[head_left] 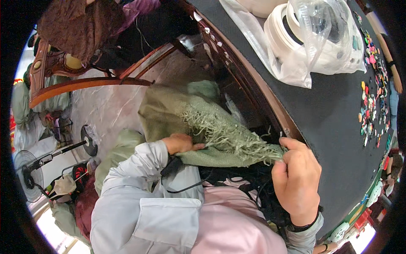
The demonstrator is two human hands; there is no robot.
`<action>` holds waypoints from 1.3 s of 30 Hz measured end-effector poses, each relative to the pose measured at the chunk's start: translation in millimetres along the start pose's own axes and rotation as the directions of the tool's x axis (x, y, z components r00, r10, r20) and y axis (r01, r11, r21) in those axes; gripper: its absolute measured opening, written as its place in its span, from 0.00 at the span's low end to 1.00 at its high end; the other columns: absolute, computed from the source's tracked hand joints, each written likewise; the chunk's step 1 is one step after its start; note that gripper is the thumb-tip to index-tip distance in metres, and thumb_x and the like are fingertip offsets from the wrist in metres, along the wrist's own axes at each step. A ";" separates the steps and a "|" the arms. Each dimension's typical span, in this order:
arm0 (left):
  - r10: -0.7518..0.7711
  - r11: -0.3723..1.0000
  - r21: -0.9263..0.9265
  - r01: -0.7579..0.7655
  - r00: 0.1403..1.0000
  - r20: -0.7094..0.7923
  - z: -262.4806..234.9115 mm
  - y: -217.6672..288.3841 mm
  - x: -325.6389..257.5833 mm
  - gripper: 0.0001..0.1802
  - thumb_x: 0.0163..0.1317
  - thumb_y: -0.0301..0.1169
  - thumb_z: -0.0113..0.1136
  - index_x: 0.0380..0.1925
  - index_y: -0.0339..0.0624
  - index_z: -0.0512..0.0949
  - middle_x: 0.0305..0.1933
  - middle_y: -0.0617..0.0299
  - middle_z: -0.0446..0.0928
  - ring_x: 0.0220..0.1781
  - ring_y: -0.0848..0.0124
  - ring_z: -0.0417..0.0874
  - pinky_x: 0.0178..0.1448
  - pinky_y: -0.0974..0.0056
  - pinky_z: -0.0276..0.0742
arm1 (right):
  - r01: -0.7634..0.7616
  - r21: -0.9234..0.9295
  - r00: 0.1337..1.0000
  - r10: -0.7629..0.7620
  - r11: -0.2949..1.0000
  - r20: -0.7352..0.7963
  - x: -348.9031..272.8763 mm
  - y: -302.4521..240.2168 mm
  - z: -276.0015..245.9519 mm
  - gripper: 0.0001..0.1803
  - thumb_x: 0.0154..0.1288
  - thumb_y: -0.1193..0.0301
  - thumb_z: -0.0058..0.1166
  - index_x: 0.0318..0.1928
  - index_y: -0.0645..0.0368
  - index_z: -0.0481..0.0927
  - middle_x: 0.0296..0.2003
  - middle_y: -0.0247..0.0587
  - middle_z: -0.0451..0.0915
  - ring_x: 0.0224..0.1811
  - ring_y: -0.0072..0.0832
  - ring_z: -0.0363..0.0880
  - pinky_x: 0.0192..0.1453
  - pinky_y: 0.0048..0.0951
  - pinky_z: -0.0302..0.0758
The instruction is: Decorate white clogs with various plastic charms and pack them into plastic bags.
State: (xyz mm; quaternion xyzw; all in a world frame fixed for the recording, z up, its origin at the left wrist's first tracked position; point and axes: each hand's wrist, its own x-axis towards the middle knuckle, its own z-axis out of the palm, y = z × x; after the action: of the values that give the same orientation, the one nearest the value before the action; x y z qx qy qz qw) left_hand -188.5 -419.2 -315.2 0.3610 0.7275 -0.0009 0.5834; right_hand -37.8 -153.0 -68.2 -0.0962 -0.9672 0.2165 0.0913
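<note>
An olive-green woven sack (167, 112) with a frayed, fringed mouth hangs in front of my body beside the table. My right hand (298, 180) pinches the frayed edge at its right end, close to the table's edge, fingers and thumb pressed together. On the sack's near side, my left hand (181, 144) grips the fabric, with its fingers partly hidden in the folds. Between the two hands the fringed rim is drawn out to the right. The inside of the sack cannot be seen.
To the right lies a dark-topped table (313, 114). On it are white rings in a clear plastic bag (313, 51) and scattered small colourful pieces (368, 114). A carved wooden chair (84, 86) stands at far left, a fan (27, 173) below it. Another green sack (120, 148) is beside my left arm.
</note>
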 end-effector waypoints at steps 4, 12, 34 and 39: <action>-0.188 0.965 0.181 0.188 0.982 -0.018 7.3 -75.7 -24.6 0.40 0.62 0.65 0.46 0.53 0.38 0.77 0.45 0.44 0.81 0.50 0.47 0.82 0.55 0.53 0.75 | 0.018 0.066 1.000 -0.019 0.998 0.010 0.3 0.2 -5.1 0.11 0.43 0.81 0.59 0.29 0.62 0.71 0.44 0.52 0.81 0.41 0.46 0.81 0.44 0.40 0.79; -0.570 0.820 -0.417 0.392 0.485 -0.663 -27.8 -59.9 -84.6 0.65 0.46 0.40 0.75 0.73 0.35 0.37 0.52 0.38 0.78 0.52 0.46 0.81 0.53 0.56 0.77 | 0.056 0.028 0.998 -0.056 0.998 0.000 -7.1 8.7 -2.9 0.11 0.46 0.82 0.57 0.30 0.64 0.70 0.45 0.58 0.79 0.43 0.51 0.80 0.47 0.43 0.78; 0.284 0.922 -0.181 -0.344 0.914 -0.289 -62.7 59.1 -29.2 0.16 0.62 0.39 0.57 0.44 0.41 0.82 0.37 0.48 0.82 0.42 0.48 0.81 0.52 0.53 0.75 | 0.262 0.058 0.963 -0.265 0.963 0.050 -14.6 -0.7 -0.6 0.09 0.46 0.77 0.57 0.28 0.61 0.70 0.42 0.48 0.78 0.45 0.45 0.79 0.51 0.48 0.75; 0.320 0.893 -0.233 -0.386 0.907 -0.274 -35.2 -16.6 46.7 0.24 0.68 0.44 0.50 0.58 0.42 0.75 0.57 0.48 0.78 0.59 0.60 0.78 0.61 0.55 0.73 | 0.253 0.032 0.962 -0.255 0.967 0.094 -25.0 -2.8 3.7 0.08 0.46 0.77 0.56 0.27 0.58 0.70 0.42 0.45 0.79 0.48 0.42 0.78 0.58 0.51 0.73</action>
State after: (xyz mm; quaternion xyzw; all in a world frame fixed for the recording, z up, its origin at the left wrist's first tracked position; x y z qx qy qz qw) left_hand -229.8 -392.1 -350.6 0.3988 0.7041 0.2507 0.5314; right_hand -14.9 -162.6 -73.7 0.0404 -0.9726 0.2171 0.0721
